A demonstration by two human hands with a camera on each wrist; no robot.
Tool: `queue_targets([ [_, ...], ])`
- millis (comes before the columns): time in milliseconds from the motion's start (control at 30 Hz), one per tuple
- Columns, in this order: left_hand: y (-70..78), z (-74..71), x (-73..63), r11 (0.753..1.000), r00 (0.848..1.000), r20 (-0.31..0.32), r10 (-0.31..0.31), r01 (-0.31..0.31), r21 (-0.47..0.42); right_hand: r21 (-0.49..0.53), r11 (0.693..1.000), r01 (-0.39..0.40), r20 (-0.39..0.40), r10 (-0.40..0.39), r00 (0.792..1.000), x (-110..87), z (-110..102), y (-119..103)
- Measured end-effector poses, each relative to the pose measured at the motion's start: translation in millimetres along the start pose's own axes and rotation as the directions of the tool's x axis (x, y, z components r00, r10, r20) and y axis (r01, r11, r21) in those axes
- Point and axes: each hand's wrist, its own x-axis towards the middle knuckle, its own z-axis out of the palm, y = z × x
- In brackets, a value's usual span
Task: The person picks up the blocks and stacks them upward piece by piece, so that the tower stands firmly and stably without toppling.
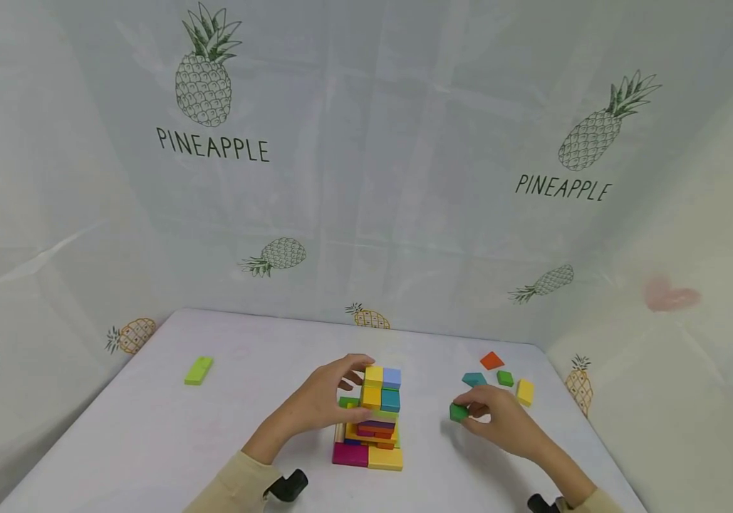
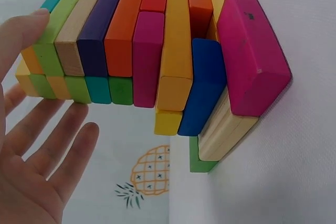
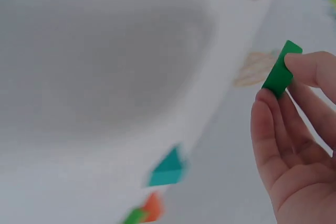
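A tower of coloured wooden blocks (image 1: 372, 397) stands upright on the white table, on a base with a magenta block (image 1: 350, 454) and a yellow block (image 1: 385, 458). My left hand (image 1: 326, 397) is at its upper left side. In the left wrist view, the thumb (image 2: 23, 38) touches a light green block (image 2: 52, 40) near the top, while the other fingers extend, spread, along the far side. To the tower's right, my right hand (image 1: 501, 420) pinches a small green block (image 3: 282, 69) between thumb and fingertips, raised above the table.
Beyond my right hand lie an orange block (image 1: 491, 360), a teal triangular block (image 1: 474, 379), a green block (image 1: 505, 378) and a yellow block (image 1: 525, 392). A light green block (image 1: 199, 370) lies far left. A pineapple-print curtain (image 1: 366, 178) encloses the table.
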Motion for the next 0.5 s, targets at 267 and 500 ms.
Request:
queue_targets([
  [267,1.6,-1.4,-0.8,0.999,1.0,-0.007,0.03,-0.029,0.035,-0.015,0.995,0.103,-0.127,-0.104,0.987,24.9,-7,-72],
  [500,0.4,-1.6,-0.6,0.998,0.998,-0.018,0.055,-0.054,0.031,-0.022,0.987,0.158,-0.133,-0.16,0.978,41.8,-3,-118],
])
